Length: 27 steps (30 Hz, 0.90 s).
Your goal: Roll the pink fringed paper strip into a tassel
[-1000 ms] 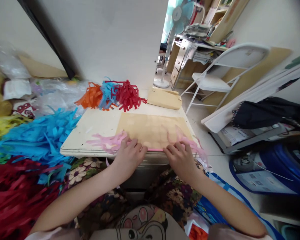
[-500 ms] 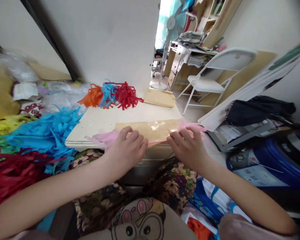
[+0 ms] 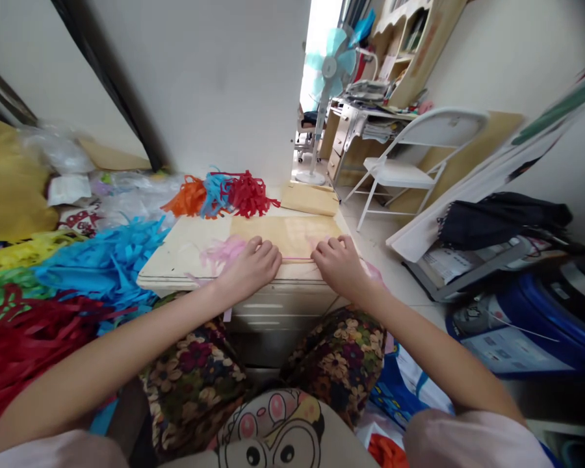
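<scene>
A strip of pink fringed paper (image 3: 224,252) lies across the front of the low cream-coloured table. Between my hands its middle is a thin, straight pink line (image 3: 296,259). My left hand (image 3: 256,263) is closed on the left part, with loose pink fringe spread out beside it. My right hand (image 3: 338,263) has its fingers curled down on the right part; some pink fringe shows past the wrist. Both fingertips are partly hidden. Under and behind the pink strip a tan sheet (image 3: 283,227) lies flat on the tabletop.
Orange (image 3: 188,197), blue and red fringed tassels (image 3: 248,195) and a folded tan piece (image 3: 309,197) sit at the table's back. Heaps of blue (image 3: 102,263) and dark red (image 3: 29,331) fringed paper lie left. A blue drum-like container (image 3: 531,318) stands right.
My hands have come slightly closer together. The pink paper between them now shows as a thin line. The tan sheet lies farther back from the table's front edge. The view has shifted slightly.
</scene>
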Each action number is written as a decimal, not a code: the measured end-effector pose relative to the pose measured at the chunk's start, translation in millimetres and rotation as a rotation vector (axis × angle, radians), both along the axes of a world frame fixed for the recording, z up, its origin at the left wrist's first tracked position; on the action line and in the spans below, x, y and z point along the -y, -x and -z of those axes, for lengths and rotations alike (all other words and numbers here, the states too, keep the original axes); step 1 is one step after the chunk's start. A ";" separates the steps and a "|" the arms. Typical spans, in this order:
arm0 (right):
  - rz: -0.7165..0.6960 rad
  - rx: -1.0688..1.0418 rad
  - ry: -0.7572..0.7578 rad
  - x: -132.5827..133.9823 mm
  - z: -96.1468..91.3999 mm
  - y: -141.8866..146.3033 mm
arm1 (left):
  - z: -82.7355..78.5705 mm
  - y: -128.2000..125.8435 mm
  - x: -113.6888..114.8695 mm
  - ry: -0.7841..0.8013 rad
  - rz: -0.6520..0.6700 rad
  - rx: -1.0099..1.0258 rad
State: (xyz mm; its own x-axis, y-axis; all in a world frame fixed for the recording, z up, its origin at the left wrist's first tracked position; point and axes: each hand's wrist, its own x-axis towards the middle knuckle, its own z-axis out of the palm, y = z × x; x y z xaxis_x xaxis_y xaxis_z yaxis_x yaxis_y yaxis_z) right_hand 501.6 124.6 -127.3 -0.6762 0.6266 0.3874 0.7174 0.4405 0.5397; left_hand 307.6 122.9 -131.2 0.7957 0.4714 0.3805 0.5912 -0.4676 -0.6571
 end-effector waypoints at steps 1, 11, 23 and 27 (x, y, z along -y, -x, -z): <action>-0.017 0.019 0.012 3.4 -7.0 -1.4 | -5.2 0.5 5.0 -0.002 0.006 -0.006; -0.203 0.142 0.653 54.1 -58.4 -0.9 | -50.4 14.4 65.7 0.728 0.059 0.059; -0.170 -0.158 1.534 35.6 -47.1 13.8 | -32.2 28.5 36.2 2.010 0.164 0.043; -0.283 -0.407 1.800 24.6 -32.8 10.3 | -31.3 38.5 34.2 2.033 0.285 0.176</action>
